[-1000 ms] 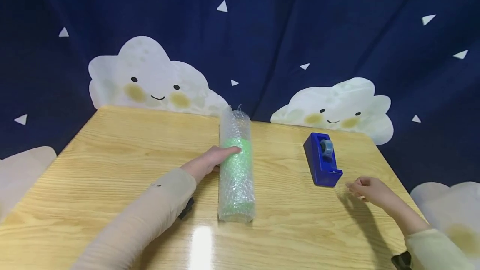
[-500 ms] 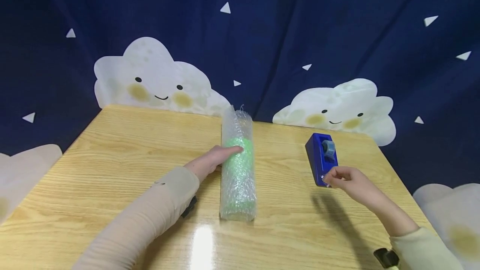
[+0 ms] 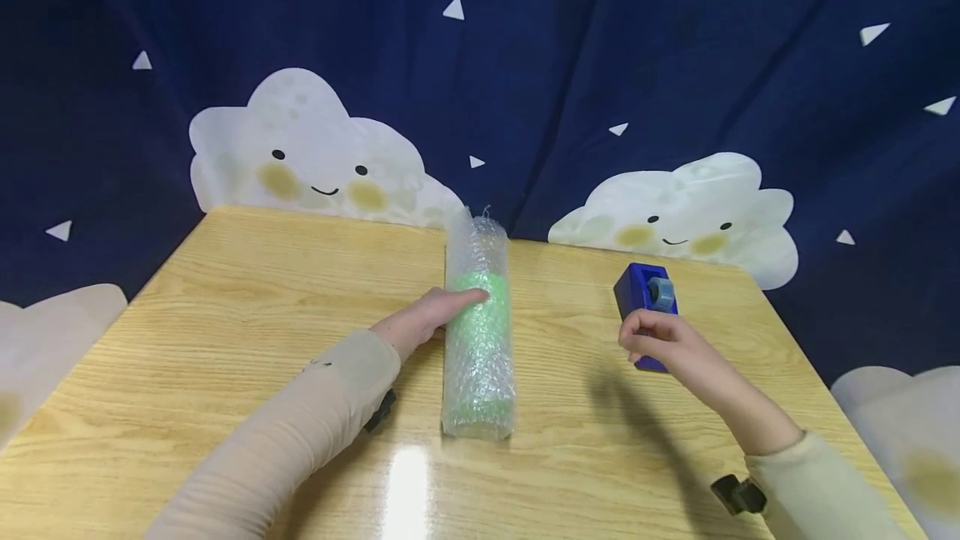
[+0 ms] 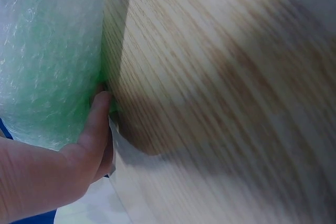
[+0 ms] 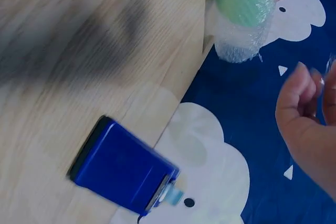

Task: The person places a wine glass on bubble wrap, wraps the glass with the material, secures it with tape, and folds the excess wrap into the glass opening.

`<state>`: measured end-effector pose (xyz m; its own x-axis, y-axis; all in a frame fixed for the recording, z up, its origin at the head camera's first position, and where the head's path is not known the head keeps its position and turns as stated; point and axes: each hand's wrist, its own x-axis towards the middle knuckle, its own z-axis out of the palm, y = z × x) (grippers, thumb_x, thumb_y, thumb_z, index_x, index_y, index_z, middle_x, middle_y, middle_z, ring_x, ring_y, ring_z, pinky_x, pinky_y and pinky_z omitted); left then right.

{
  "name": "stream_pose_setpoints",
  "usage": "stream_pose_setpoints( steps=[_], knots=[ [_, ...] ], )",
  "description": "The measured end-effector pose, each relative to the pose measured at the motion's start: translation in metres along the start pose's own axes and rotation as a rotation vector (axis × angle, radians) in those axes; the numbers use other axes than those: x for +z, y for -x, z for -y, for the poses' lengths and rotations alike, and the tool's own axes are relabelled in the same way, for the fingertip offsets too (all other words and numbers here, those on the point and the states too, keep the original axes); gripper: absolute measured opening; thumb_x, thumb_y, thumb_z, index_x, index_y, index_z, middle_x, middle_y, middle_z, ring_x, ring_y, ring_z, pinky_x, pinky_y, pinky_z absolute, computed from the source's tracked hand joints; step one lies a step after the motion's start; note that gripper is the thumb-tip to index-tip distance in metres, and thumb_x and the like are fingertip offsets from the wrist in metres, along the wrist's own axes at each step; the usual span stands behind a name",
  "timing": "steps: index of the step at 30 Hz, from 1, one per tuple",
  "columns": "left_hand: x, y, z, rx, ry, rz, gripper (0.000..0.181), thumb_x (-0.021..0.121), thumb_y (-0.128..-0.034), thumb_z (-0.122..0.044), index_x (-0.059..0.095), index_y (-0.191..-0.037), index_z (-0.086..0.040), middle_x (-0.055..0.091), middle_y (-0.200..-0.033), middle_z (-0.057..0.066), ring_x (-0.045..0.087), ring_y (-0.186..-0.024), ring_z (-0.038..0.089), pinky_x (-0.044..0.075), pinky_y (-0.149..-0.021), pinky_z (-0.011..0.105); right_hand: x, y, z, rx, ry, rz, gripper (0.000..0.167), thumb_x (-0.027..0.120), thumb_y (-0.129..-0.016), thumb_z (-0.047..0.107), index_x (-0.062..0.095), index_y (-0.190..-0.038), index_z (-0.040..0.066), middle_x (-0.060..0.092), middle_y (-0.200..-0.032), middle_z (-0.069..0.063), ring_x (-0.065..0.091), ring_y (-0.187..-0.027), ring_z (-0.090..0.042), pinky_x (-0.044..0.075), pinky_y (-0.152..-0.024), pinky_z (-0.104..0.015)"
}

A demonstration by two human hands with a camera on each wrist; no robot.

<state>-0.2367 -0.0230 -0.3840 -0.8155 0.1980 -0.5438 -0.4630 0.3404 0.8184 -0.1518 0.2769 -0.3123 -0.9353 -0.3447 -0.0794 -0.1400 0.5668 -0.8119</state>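
A green cylinder in clear bubble wrap [image 3: 480, 340] lies lengthwise at mid-table. My left hand [image 3: 429, 317] grips its left side, thumb on top; in the left wrist view that hand's [image 4: 63, 169] fingers reach along the side of the wrap [image 4: 50, 51], their tips partly hidden. My right hand [image 3: 678, 348] is raised in front of the blue tape dispenser [image 3: 633, 294], hiding part of it. Between the right hand's [image 5: 310, 129] thumb and fingers in the right wrist view is a shiny clear bit, apparently tape [image 5: 329, 65].
The dispenser [image 5: 126, 166] stands on the right side of the wooden table [image 3: 300, 273], holding a small tape roll [image 3: 661, 294]. Behind the table's back edge hangs a dark blue curtain [image 3: 510, 48] with white clouds and triangles.
My right hand has moved left and slightly up, from right of the dispenser to in front of it. The left hand and the wrapped cylinder have stayed in place.
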Motion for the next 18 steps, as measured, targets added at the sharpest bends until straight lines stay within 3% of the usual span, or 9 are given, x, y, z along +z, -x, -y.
stream_pose_setpoints(
  steps=[4,7,10,14,18],
  knots=[
    [-0.001,0.000,0.000,-0.005,-0.002,0.000,0.099,0.061,-0.0802,-0.055,0.015,-0.148,0.000,0.035,-0.145,0.016,0.048,-0.121,0.028,0.032,-0.109,0.049,0.007,-0.016,0.011,0.035,0.126,-0.040,0.018,0.056,-0.093,0.017,0.062,-0.089,0.000,0.042,-0.088,-0.004,0.038,-0.079,-0.017,0.037,-0.067,-0.032],
    [-0.001,0.001,0.001,-0.001,0.002,-0.003,0.100,0.062,-0.0797,-0.055,0.013,-0.148,0.000,0.030,-0.148,0.017,0.042,-0.127,0.030,0.028,-0.111,0.051,0.013,-0.029,0.018,0.030,0.154,-0.033,0.018,0.057,-0.092,0.017,0.064,-0.090,0.000,0.046,-0.088,-0.005,0.038,-0.078,-0.017,0.036,-0.067,-0.032],
    [-0.001,0.000,0.002,0.008,0.019,-0.004,0.102,0.063,-0.0790,-0.054,0.011,-0.148,0.001,0.022,-0.152,0.018,0.035,-0.133,0.033,0.024,-0.113,0.051,0.020,-0.038,0.022,0.009,0.101,0.011,0.018,0.056,-0.093,0.016,0.063,-0.090,0.000,0.057,-0.093,-0.007,0.048,-0.080,-0.016,0.043,-0.072,-0.033],
    [-0.001,-0.001,0.003,0.023,0.026,0.007,0.102,0.063,-0.0792,-0.054,0.012,-0.149,0.000,0.017,-0.155,0.018,0.030,-0.137,0.033,0.021,-0.114,0.050,0.027,-0.046,0.025,-0.024,-0.006,0.076,0.017,0.053,-0.093,0.015,0.060,-0.083,0.003,0.064,-0.105,-0.014,0.058,-0.096,-0.014,0.046,-0.083,-0.035],
    [-0.002,-0.001,0.002,0.020,0.015,0.006,0.102,0.062,-0.0793,-0.055,0.011,-0.149,-0.001,0.014,-0.155,0.018,0.026,-0.139,0.034,0.018,-0.115,0.052,0.032,-0.051,0.026,-0.037,-0.092,0.111,0.017,0.050,-0.094,0.012,0.056,-0.079,0.006,0.062,-0.118,-0.023,0.058,-0.113,-0.024,0.045,-0.091,-0.037]
  ],
)
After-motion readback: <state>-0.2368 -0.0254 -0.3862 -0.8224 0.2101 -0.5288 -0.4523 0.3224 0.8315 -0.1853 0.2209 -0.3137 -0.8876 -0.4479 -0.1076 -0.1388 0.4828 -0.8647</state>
